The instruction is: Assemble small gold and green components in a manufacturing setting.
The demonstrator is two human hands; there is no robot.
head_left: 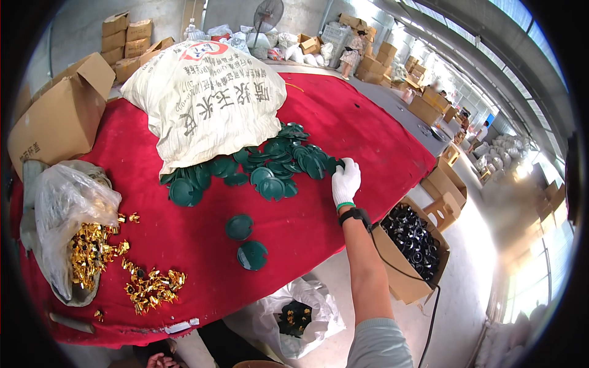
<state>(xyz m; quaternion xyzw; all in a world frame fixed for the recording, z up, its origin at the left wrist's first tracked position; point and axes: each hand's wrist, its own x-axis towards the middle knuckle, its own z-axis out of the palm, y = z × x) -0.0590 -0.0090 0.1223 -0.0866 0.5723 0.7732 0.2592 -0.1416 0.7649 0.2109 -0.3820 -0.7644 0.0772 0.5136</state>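
My right hand (346,183), in a white glove with a green cuff, is at the right end of a pile of dark green notched discs (279,162). Its fingers are closed on the edge of a dark green disc (332,165). Two single discs, one upper (239,227) and one lower (252,255), lie apart on the red cloth (294,233). Low at the bottom edge, part of a bare hand (161,360) shows, apparently my left; its fingers are too cut off to read.
Behind the pile stands a bulging white woven sack (208,98). Gold clip-like pieces (153,289) lie near a clear plastic bag (73,199) at left. Below the table's edge are a white bag (328,319) and a carton of black parts (392,276). A cable (399,267) runs from my wrist.
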